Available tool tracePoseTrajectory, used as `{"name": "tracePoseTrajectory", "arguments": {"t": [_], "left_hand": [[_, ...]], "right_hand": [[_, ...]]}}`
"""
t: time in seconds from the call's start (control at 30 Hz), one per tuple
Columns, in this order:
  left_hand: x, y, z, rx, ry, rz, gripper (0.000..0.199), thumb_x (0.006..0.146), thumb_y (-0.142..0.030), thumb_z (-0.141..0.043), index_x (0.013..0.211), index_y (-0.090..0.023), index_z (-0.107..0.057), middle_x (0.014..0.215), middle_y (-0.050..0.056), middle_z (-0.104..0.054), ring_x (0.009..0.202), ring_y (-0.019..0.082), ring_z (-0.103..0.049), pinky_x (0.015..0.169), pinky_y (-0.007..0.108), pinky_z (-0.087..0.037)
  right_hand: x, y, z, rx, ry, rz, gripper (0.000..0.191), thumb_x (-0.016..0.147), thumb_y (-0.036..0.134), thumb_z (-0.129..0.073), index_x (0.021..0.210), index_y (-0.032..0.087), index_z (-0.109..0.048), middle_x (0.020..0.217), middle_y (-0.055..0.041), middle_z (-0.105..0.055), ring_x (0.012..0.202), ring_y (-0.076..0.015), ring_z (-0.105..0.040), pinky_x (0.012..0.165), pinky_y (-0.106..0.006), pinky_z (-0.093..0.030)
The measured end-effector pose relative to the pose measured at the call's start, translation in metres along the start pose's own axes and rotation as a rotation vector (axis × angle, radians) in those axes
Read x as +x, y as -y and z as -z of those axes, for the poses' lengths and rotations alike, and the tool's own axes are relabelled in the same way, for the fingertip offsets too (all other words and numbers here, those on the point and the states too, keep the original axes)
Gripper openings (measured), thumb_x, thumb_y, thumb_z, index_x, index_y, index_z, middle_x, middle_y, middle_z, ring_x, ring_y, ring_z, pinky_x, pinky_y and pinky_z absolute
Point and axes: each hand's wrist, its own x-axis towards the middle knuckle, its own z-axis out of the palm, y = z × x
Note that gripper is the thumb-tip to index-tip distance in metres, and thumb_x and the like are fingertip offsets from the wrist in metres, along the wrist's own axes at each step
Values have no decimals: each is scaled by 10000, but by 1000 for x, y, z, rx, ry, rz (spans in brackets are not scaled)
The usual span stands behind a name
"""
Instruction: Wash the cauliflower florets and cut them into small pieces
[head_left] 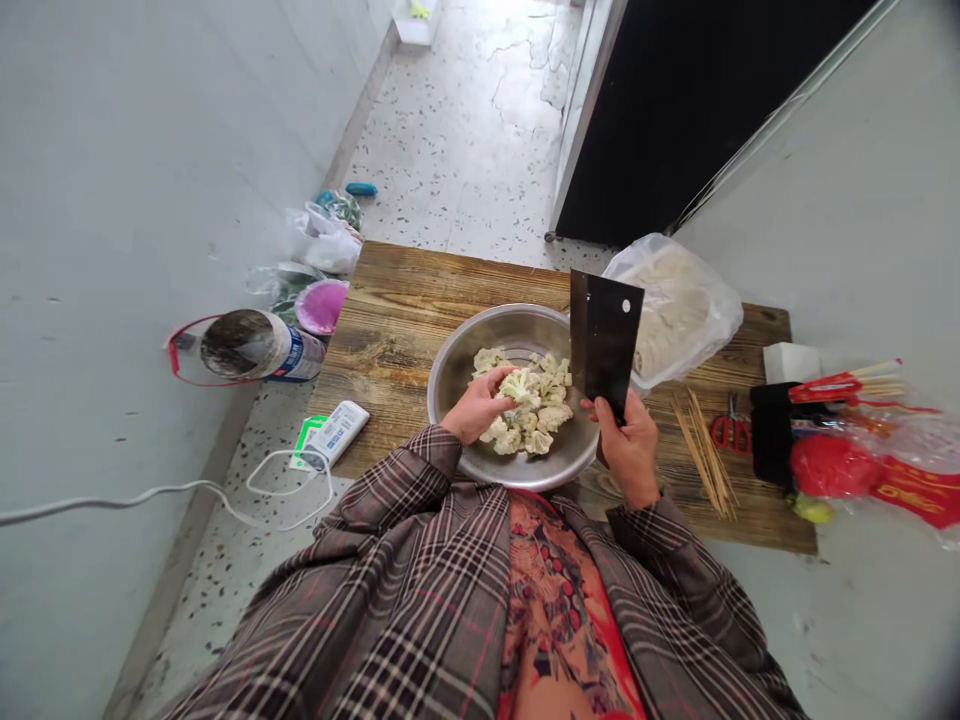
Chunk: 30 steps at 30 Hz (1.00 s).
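Note:
A wide steel bowl (457, 345) stands on the wooden table, with several cut cauliflower florets (551, 415) in its bottom. Over the bowl, my left hand (480, 405) is closed around a pale cauliflower floret (520, 386). My right hand (628, 440) grips a cleaver (604, 340) by its handle, at the bowl's right rim. The cleaver's broad dark blade points up and away from me, apart from the floret. My fingers hide most of the handle.
The wooden table (397, 310) carries a clear plastic bag (682, 305), wooden skewers (705, 455), red-handled scissors (731, 428) and a red package (836, 465) at right. A white power strip (337, 432) with a cable lies at the left edge. A bucket (259, 345) stands on the floor.

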Motion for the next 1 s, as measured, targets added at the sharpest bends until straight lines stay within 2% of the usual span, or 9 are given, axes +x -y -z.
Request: {"name": "tracePoseTrajectory", "arguments": {"t": [0.17,0.27,0.37,0.5,0.63,0.83,1.0], "left_hand": [[-8,-8,-8,-202,71,83,569,677,-192,-760,1188,-257,-519,1198,70,-609,1035,244,-624,863,455,-538],[-9,-12,-8,-251,67,38,566,671,-182,-768,1187,-234,-539,1196,76,-613,1113,247,-592,956,463,-502],[-8,-13,-6,-303,64,12,480,744,-250,-733,1192,-225,-561,1222,81,-605,1147,236,-576,1016,475,-464],[-8,-9,-3,-303,32,18,502,762,-255,-736,1235,-238,-569,1228,64,-603,1062,189,-612,1005,419,-480],[-7,-6,-4,-309,-1,14,560,740,-259,-763,1262,-208,-567,1213,82,-614,1061,194,-613,982,386,-493],[-9,-7,-4,-294,-13,-16,585,727,-303,-776,1267,-212,-570,1228,90,-610,1090,211,-604,989,406,-485],[-11,-7,0,-227,-16,7,584,729,-319,-769,1273,-230,-575,1266,86,-606,1087,207,-604,943,342,-493]], "right_hand": [[-15,17,7,28,-3,-44,268,895,417,-542,909,198,-695,832,-53,-738,693,-194,-655,680,-312,-500],[-23,19,10,-27,-8,-11,296,891,435,-544,871,198,-720,790,-48,-733,659,-188,-643,654,-303,-499],[-31,19,11,-113,29,46,291,889,426,-551,871,197,-730,747,-37,-720,659,-189,-645,660,-302,-513],[-41,17,7,-146,145,178,289,919,357,-516,1090,215,-701,971,-61,-743,881,-227,-690,816,-347,-545],[-48,14,0,-167,203,314,328,938,285,-487,1232,269,-632,1170,-45,-698,1053,-220,-664,936,-374,-528],[-49,15,-1,-170,231,307,342,940,288,-483,1257,279,-611,1178,-35,-695,1054,-216,-668,935,-368,-535],[-50,17,0,-167,285,279,347,946,297,-478,1270,268,-599,1143,-43,-709,988,-212,-689,892,-357,-549]]}}
